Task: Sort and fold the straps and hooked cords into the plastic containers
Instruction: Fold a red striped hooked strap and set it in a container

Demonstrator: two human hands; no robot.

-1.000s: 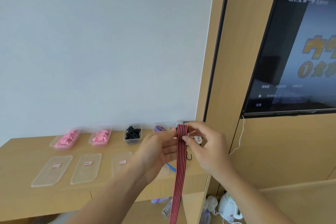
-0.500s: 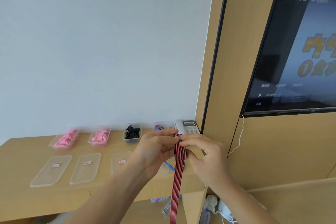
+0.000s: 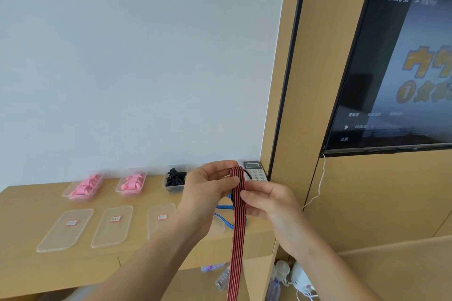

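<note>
Striped strap (image 3: 238, 205) now looped higher

Hands apparently raised folded strap (image 3: 237, 186) top

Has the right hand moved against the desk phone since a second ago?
Yes. The right hand has dropped lower along the red striped strap; it covered the desk phone before, and now sits below it.
</note>
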